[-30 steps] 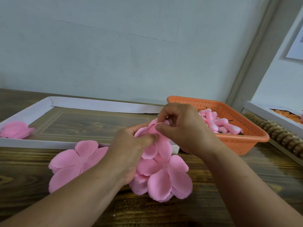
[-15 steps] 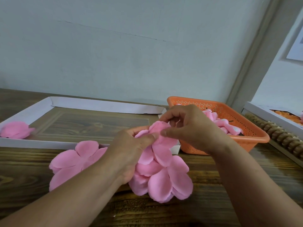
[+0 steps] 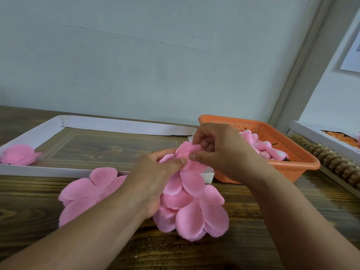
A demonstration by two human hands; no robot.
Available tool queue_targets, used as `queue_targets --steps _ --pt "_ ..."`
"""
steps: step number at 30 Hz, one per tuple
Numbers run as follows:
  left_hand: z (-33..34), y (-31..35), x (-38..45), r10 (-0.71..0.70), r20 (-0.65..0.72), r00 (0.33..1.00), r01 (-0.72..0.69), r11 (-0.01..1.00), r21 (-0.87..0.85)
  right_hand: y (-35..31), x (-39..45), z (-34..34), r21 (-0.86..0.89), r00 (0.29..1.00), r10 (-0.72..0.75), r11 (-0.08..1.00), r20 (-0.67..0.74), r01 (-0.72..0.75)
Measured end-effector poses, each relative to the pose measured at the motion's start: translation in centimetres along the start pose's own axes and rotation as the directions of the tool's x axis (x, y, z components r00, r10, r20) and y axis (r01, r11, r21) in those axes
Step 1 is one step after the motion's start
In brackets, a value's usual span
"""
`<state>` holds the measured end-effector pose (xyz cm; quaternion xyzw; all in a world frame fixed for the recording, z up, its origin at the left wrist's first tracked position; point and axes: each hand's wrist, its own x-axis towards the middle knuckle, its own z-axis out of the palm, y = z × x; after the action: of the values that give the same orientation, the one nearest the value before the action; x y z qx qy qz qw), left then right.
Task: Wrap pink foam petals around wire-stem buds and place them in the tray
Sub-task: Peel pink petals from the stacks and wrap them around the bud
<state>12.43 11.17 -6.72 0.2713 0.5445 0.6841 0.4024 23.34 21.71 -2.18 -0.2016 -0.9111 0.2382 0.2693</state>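
My left hand (image 3: 153,178) grips a pink foam flower (image 3: 188,152) from the left, thumb pressed on its petals. My right hand (image 3: 220,151) pinches the upper petal of the same flower between thumb and curled fingers. The bud and wire stem are hidden inside the petals and my palms. Under my hands lies a stack of flat pink petal sheets (image 3: 194,211) on the wooden table, with a second stack (image 3: 85,193) to the left. One finished pink flower (image 3: 18,154) lies in the left corner of the white tray (image 3: 109,124).
An orange perforated basket (image 3: 292,164) with several pink wire-stem buds (image 3: 263,147) stands at the right, close behind my right hand. Further right are a row of brown wooden beads (image 3: 335,162) and a white box (image 3: 319,137) with orange pieces. A wall stands right behind the table.
My right hand has lifted slightly and shifted its pinch onto the upper petal, folding it over the top. My left hand has kept its hold in place.
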Motion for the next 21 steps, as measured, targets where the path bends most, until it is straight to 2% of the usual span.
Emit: queue_targets --steps 4,11,16,21 --pt "-0.1 0.1 0.0 0.033 -0.004 0.999 -0.033 0.999 0.035 -0.3 -0.1 0.1 0.074 1.0 -0.01 0.997 0.003 0.009" --pt "-0.3 0.0 0.3 0.026 -0.03 0.999 -0.024 0.996 0.084 -0.1 -0.1 0.2 0.053 0.999 -0.013 0.999 0.029 0.011" --pt "-0.4 -0.2 0.7 0.037 -0.112 0.993 -0.023 0.992 0.124 -0.1 -0.1 0.6 -0.008 0.997 -0.04 0.999 0.064 0.041" --pt "-0.5 -0.2 0.5 0.085 -0.117 0.989 -0.066 0.985 0.161 -0.7 -0.2 1.3 -0.077 0.994 -0.05 0.995 0.096 0.058"
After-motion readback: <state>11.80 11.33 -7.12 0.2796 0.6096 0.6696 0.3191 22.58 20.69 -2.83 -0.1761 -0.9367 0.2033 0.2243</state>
